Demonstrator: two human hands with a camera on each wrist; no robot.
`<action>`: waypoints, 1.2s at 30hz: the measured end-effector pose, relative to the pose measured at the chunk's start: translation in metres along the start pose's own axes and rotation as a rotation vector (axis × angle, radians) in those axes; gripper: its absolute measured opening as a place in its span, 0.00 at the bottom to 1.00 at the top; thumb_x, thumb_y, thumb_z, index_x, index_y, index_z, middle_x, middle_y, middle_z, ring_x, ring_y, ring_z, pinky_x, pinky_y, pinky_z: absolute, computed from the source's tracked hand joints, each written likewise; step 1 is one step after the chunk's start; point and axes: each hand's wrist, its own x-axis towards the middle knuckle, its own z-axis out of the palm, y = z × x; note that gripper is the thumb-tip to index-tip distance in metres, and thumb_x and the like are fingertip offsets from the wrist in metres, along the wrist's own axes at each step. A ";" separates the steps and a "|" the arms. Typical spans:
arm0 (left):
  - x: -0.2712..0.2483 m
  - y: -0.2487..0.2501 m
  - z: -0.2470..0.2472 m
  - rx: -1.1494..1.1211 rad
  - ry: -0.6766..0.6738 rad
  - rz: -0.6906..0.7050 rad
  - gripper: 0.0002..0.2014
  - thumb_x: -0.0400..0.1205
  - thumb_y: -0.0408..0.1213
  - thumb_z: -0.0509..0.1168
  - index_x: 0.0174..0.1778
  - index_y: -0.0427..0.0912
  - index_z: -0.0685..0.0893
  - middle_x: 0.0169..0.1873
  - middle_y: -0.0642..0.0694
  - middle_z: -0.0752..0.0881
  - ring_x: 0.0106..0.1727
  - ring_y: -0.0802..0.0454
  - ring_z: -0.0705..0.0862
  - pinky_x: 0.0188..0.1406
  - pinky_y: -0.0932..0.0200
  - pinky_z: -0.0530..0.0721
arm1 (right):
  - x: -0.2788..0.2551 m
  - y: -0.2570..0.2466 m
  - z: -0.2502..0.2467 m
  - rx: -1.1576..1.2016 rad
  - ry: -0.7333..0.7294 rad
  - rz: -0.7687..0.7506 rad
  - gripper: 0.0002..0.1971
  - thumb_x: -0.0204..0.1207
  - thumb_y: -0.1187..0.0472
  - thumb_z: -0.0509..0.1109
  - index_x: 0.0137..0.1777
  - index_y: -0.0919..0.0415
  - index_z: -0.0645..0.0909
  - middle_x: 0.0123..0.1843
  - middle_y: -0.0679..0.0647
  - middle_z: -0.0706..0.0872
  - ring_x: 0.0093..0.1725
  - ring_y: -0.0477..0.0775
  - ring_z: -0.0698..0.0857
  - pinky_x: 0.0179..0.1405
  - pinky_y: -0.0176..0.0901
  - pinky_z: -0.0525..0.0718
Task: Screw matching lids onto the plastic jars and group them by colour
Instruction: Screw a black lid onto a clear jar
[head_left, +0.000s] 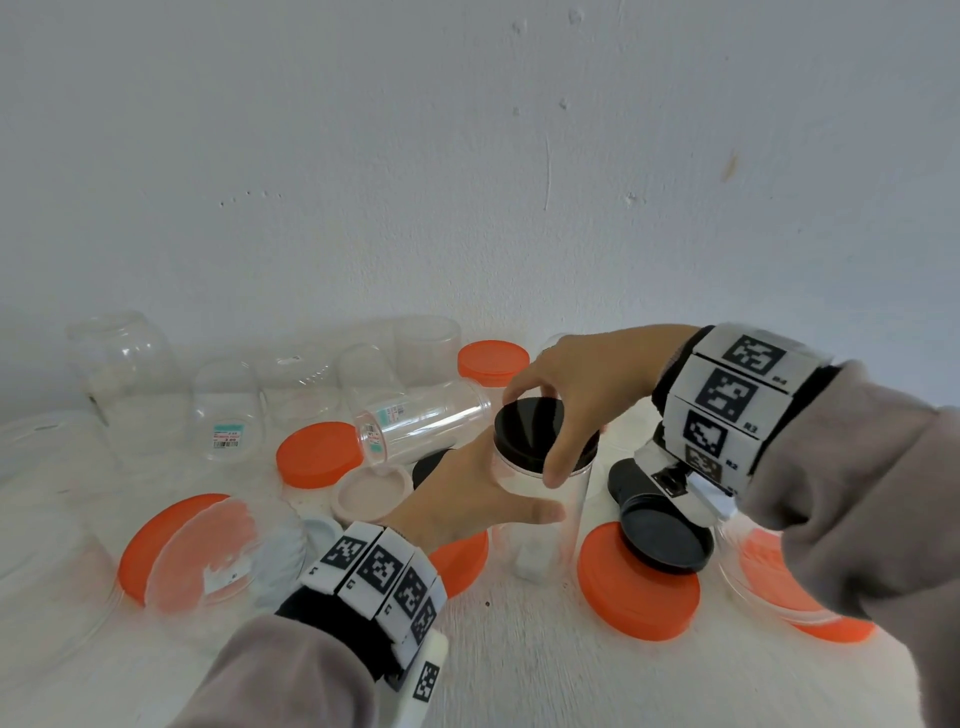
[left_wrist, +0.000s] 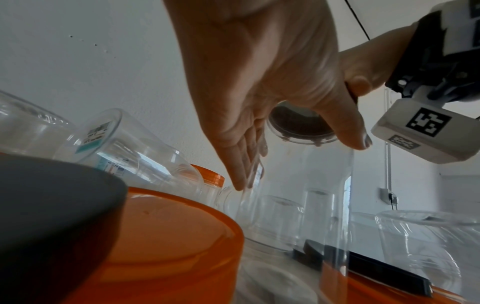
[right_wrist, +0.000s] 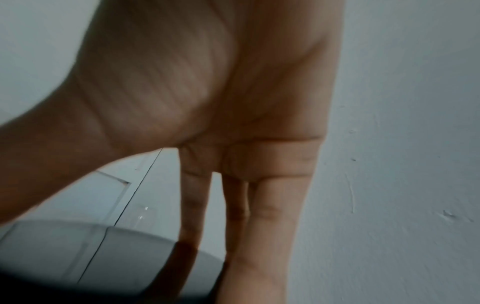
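Near the middle of the worktop (head_left: 519, 649), the light, thin-walled, slippery clear jar (head_left: 540, 519) is gripped at its upper wall by the left hand (head_left: 467, 499), while the black lid (head_left: 530, 426) is pinched at its rim by the right hand (head_left: 582, 384).

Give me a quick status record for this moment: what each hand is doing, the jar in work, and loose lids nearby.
left hand: grips the side of the tall clear jar, fingers wrapped behind it
right hand: holds the black lid from above, on the jar's mouth
jar in work: upright on the white table; whether the lid is screwed tight cannot be told
loose black lid: lies partly on an orange lid, right of the jar
other orange lid: left of the jar
lying jar: on its side behind, uncapped
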 end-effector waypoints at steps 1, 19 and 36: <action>0.000 0.000 0.000 0.001 0.001 0.006 0.45 0.64 0.51 0.82 0.76 0.62 0.68 0.65 0.65 0.80 0.67 0.66 0.77 0.64 0.64 0.76 | 0.000 0.000 0.003 0.004 0.028 0.020 0.42 0.47 0.25 0.78 0.63 0.37 0.74 0.55 0.45 0.85 0.40 0.47 0.91 0.45 0.44 0.87; -0.001 0.004 0.001 0.014 -0.001 -0.006 0.46 0.66 0.50 0.82 0.78 0.60 0.65 0.70 0.61 0.77 0.70 0.61 0.74 0.71 0.57 0.75 | -0.004 -0.006 -0.004 -0.018 -0.008 -0.013 0.41 0.55 0.35 0.83 0.70 0.30 0.71 0.63 0.43 0.79 0.57 0.54 0.86 0.58 0.49 0.85; -0.002 0.002 0.004 0.017 0.022 -0.026 0.47 0.64 0.53 0.82 0.78 0.58 0.67 0.69 0.60 0.79 0.70 0.58 0.76 0.71 0.53 0.76 | -0.005 -0.005 0.000 0.012 0.047 -0.047 0.38 0.57 0.37 0.83 0.70 0.32 0.74 0.66 0.42 0.78 0.64 0.48 0.78 0.64 0.48 0.80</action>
